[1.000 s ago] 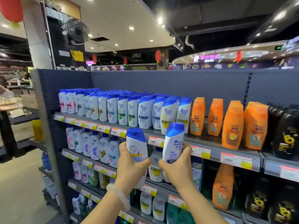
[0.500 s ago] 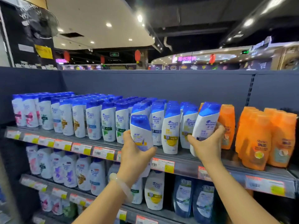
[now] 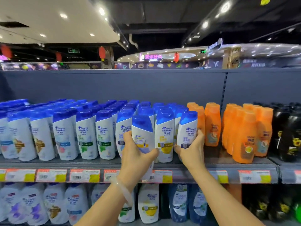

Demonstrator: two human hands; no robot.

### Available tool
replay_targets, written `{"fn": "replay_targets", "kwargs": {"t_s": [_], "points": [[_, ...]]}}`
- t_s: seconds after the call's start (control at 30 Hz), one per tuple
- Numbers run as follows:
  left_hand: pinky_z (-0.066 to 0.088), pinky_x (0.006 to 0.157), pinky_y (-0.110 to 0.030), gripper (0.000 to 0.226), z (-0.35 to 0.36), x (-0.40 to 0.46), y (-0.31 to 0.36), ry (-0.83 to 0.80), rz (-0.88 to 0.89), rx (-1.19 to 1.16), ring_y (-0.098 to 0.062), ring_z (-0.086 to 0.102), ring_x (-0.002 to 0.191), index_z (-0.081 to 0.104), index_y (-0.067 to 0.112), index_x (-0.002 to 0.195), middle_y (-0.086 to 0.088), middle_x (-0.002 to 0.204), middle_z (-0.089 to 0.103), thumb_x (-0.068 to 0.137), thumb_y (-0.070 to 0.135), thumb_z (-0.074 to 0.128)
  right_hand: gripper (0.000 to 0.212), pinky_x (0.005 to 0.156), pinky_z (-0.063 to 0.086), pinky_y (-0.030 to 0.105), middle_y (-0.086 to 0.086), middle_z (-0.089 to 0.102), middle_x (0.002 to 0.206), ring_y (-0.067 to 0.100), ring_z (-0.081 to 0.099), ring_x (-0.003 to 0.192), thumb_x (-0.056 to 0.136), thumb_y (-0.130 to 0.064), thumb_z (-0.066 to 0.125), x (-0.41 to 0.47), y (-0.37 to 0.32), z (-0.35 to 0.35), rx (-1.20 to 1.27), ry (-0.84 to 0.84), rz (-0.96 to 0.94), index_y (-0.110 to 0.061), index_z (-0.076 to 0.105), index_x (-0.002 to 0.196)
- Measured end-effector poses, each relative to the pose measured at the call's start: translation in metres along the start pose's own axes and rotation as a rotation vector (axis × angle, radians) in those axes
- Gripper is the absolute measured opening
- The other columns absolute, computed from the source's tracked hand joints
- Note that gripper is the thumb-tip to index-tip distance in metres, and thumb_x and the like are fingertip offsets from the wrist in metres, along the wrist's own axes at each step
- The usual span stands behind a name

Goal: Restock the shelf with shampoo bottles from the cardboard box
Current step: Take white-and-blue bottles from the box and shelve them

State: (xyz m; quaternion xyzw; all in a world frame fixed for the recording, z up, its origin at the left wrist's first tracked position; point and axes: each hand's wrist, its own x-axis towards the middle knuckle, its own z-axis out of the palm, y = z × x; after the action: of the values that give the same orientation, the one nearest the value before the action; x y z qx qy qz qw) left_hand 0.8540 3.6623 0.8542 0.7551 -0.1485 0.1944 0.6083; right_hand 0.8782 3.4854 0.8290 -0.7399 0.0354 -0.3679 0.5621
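My left hand [image 3: 136, 154] grips a white shampoo bottle with a blue cap [image 3: 143, 136], held in front of the top shelf's edge [image 3: 187, 167], its back label facing me. My right hand [image 3: 191, 149] is wrapped around a second white, blue-capped bottle [image 3: 187, 129], which stands tilted at the right end of the blue-capped row, beside the orange bottles [image 3: 211, 124]. Rows of matching white bottles [image 3: 84, 134] fill the shelf to the left. The cardboard box is out of view.
Orange bottles [image 3: 247, 132] and black bottles [image 3: 290, 136] stand to the right on the same shelf. Price tags [image 3: 52, 175] line the shelf front. A lower shelf holds more white and dark blue bottles [image 3: 179, 203]. The grey back panel [image 3: 146, 85] rises behind.
Both hands rose from below the shelf edge to the top shelf. My right hand moved its bottle rightward and into the row next to the orange bottles; the view shifted right and closer.
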Motion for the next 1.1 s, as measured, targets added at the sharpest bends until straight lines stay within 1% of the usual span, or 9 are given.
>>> {"fn": "replay_targets", "kwargs": {"t_s": [0.23, 0.37, 0.5, 0.57, 0.73, 0.83, 0.93, 1.03, 1.1], "points": [[0.048, 0.057, -0.027, 0.056, -0.004, 0.003, -0.005, -0.038, -0.005, -0.022, -0.005, 0.059, 0.060, 0.036, 0.021, 0.100, 0.007, 0.080, 0.062, 0.067, 0.015, 0.080, 0.099, 0.090, 0.042, 0.026, 0.007, 0.036, 0.132, 0.017, 0.043, 0.120, 0.062, -0.005, 0.082, 0.000, 0.001, -0.001, -0.146, 0.022, 0.014, -0.011, 0.021, 0.139], [0.046, 0.051, -0.012, 0.056, -0.006, 0.009, -0.001, -0.051, 0.007, -0.016, 0.000, 0.058, 0.064, 0.036, 0.019, 0.102, 0.006, 0.083, 0.062, 0.068, 0.014, 0.079, 0.109, 0.102, 0.043, 0.045, 0.006, 0.031, 0.138, 0.024, 0.037, 0.128, 0.063, -0.007, 0.080, -0.006, -0.003, -0.011, -0.210, 0.022, -0.061, -0.026, 0.009, 0.144], [0.047, 0.056, -0.005, 0.056, -0.006, 0.018, 0.001, -0.045, 0.038, -0.046, -0.001, 0.060, 0.078, 0.036, 0.019, 0.101, 0.001, 0.093, 0.061, 0.067, 0.008, 0.078, 0.076, 0.083, 0.045, 0.013, -0.002, 0.043, 0.119, 0.013, 0.047, 0.113, 0.072, 0.003, 0.069, -0.022, -0.038, -0.014, -0.113, 0.110, -0.263, -0.016, 0.031, 0.136], [0.046, 0.055, -0.003, 0.055, -0.006, 0.022, 0.006, -0.033, 0.051, -0.059, 0.000, 0.059, 0.077, 0.035, 0.019, 0.100, 0.003, 0.092, 0.059, 0.068, 0.007, 0.078, 0.056, 0.074, 0.045, 0.006, -0.010, 0.050, 0.105, 0.007, 0.053, 0.099, 0.077, 0.004, 0.064, -0.028, -0.062, -0.009, -0.073, -0.020, -0.287, -0.020, 0.044, 0.123], [0.047, 0.056, -0.007, 0.055, -0.005, 0.036, 0.013, 0.013, 0.101, -0.065, 0.000, 0.058, 0.071, 0.034, 0.017, 0.097, 0.008, 0.083, 0.056, 0.066, 0.007, 0.079, 0.038, 0.077, 0.049, 0.014, -0.005, 0.053, 0.102, 0.009, 0.057, 0.095, 0.079, 0.005, 0.054, -0.045, -0.073, 0.009, -0.127, -0.303, -0.310, -0.021, 0.054, 0.107], [0.048, 0.060, -0.014, 0.058, 0.000, 0.038, 0.009, 0.052, 0.104, -0.058, -0.004, 0.061, 0.073, 0.033, 0.018, 0.099, 0.006, 0.085, 0.057, 0.066, 0.008, 0.079, 0.036, 0.083, 0.050, 0.020, -0.003, 0.053, 0.105, 0.011, 0.056, 0.097, 0.081, 0.004, 0.054, -0.052, -0.063, 0.014, -0.178, -0.327, -0.267, -0.018, 0.055, 0.110], [0.049, 0.062, -0.013, 0.058, 0.008, 0.039, 0.002, 0.100, 0.112, -0.097, -0.005, 0.061, 0.076, 0.033, 0.018, 0.101, 0.007, 0.086, 0.057, 0.066, 0.006, 0.078, 0.034, 0.081, 0.049, 0.014, -0.004, 0.051, 0.105, 0.009, 0.056, 0.096, 0.082, 0.003, 0.054, -0.055, -0.058, 0.012, -0.201, -0.335, -0.247, -0.014, 0.056, 0.112], [0.047, 0.059, -0.007, 0.057, 0.016, 0.040, -0.007, 0.130, 0.113, -0.103, 0.000, 0.059, 0.075, 0.034, 0.016, 0.103, 0.008, 0.086, 0.056, 0.067, 0.005, 0.077, 0.031, 0.081, 0.049, 0.014, -0.005, 0.052, 0.106, 0.005, 0.055, 0.097, 0.084, 0.001, 0.053, -0.055, -0.055, 0.008, -0.206, -0.348, -0.246, -0.017, 0.055, 0.109], [0.047, 0.060, -0.010, 0.057, 0.021, 0.040, -0.016, 0.137, 0.097, -0.095, -0.006, 0.061, 0.078, 0.034, 0.017, 0.103, 0.003, 0.089, 0.057, 0.067, 0.007, 0.078, 0.032, 0.082, 0.049, 0.014, -0.004, 0.053, 0.107, 0.004, 0.056, 0.097, 0.084, 0.001, 0.053, -0.056, -0.054, 0.005, -0.200, -0.347, -0.245, -0.023, 0.053, 0.105]]}}
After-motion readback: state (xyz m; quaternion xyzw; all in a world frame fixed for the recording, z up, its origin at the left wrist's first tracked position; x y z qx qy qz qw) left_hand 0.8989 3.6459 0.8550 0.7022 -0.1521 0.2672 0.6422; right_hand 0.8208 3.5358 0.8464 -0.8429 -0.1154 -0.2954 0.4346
